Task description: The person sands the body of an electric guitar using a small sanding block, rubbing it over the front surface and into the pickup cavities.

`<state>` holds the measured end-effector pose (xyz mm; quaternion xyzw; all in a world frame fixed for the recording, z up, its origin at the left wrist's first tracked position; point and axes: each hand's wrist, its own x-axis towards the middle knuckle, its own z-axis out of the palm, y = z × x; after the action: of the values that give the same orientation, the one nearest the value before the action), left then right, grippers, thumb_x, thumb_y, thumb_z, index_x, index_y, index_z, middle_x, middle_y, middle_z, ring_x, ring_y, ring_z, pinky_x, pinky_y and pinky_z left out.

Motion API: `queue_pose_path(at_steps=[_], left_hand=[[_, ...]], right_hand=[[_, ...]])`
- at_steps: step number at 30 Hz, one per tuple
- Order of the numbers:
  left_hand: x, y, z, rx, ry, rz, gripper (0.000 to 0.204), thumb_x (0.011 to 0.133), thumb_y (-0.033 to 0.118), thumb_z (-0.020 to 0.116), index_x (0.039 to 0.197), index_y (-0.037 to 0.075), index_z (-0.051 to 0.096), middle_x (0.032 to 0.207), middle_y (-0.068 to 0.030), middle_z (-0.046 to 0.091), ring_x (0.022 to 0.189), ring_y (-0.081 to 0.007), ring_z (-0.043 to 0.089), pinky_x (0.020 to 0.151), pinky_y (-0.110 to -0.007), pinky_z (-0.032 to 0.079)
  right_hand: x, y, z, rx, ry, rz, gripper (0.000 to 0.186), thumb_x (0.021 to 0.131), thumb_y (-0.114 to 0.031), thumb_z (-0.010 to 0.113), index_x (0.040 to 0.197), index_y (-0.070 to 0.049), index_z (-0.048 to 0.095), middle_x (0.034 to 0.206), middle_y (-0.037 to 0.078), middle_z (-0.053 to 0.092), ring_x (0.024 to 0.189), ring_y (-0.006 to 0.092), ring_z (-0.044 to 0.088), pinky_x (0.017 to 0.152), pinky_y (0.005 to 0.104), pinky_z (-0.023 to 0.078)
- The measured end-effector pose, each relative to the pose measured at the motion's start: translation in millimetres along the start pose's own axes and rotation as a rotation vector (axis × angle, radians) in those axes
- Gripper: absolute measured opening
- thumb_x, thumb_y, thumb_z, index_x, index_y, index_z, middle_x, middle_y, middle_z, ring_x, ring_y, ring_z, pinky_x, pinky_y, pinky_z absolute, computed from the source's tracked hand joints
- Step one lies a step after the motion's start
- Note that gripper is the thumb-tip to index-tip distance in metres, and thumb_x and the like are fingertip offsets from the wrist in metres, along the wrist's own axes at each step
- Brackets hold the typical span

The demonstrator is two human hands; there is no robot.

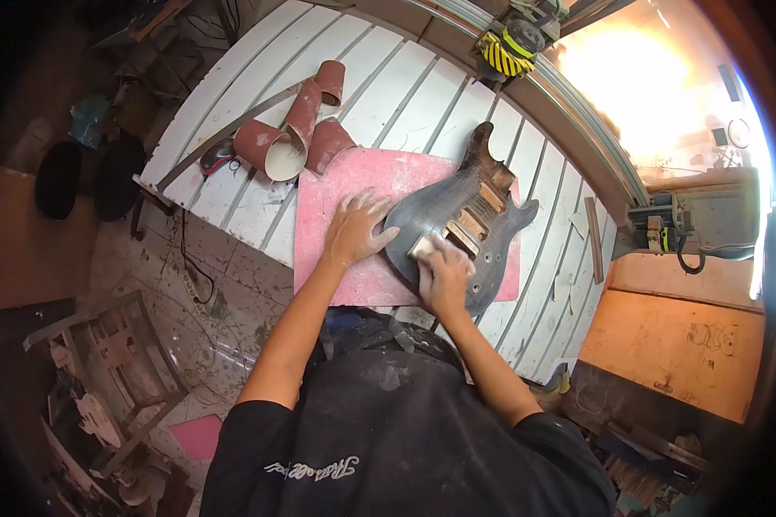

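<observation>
Mid-frame, our right hand grips block on guitar — axis leaning upper right — left hand spread at its edge.

Pale rectangular block: partly hidden by right hand. Pink flat mat: partly covered by dark wooden guitar body. Black shirt: cut off below.

Blk short-slv. tee, wht. script on L chest, pale smudge low on front; dk. blue cloth at waist, poss. trousers. L hand & R hand bare, dusty.
</observation>
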<state>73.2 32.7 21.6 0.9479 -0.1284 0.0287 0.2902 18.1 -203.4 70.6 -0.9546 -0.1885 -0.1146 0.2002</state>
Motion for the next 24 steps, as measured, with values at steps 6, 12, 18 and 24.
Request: queue_pose_path(at_steps=[6, 12, 18, 24], left_hand=[[1, 3, 7, -0.035, 0.082, 0.04, 0.058, 0.101, 0.048, 0.061, 0.15, 0.016, 0.064, 0.155, -0.0067, 0.062, 0.151, -0.0323, 0.045, 0.125, -0.055, 0.028], [-2, -3, 1, -0.048, 0.08, 0.006, 0.052, 0.101, 0.044, 0.062, 0.141, 0.011, 0.071, 0.152, -0.0068, 0.065, 0.149, -0.0321, 0.048, 0.124, -0.054, 0.029], [0, 3, 5, -0.094, 0.117, 0.017, 0.051, 0.101, 0.043, 0.062, 0.14, 0.012, 0.072, 0.15, -0.0068, 0.066, 0.148, -0.0322, 0.048, 0.123, -0.054, 0.03], [1, 1, 3, -0.066, 0.072, -0.004, 0.051, 0.101, 0.044, 0.062, 0.141, 0.012, 0.071, 0.151, -0.0065, 0.065, 0.149, -0.0322, 0.048, 0.124, -0.054, 0.03]], right_hand=[[87, 61, 9, -0.046, 0.158, 0.205, 0.016, 0.094, -0.022, 0.073, 0.107, -0.012, 0.076, 0.135, 0.015, 0.071, 0.113, 0.0412, 0.063, 0.1, 0.0561, 0.042], [38, 15, 2, -0.023, 0.066, -0.071, 0.015, 0.095, -0.018, 0.072, 0.108, -0.012, 0.076, 0.135, 0.015, 0.071, 0.114, 0.0424, 0.063, 0.1, 0.0566, 0.044], [105, 83, 7, -0.067, 0.038, 0.143, 0.016, 0.092, -0.018, 0.076, 0.107, -0.013, 0.076, 0.137, 0.012, 0.069, 0.118, 0.0429, 0.063, 0.1, 0.0589, 0.046], [62, 22, 6, 0.028, -0.016, -0.065, 0.015, 0.095, -0.019, 0.072, 0.107, -0.012, 0.078, 0.133, 0.015, 0.069, 0.116, 0.0426, 0.064, 0.098, 0.0542, 0.049]])
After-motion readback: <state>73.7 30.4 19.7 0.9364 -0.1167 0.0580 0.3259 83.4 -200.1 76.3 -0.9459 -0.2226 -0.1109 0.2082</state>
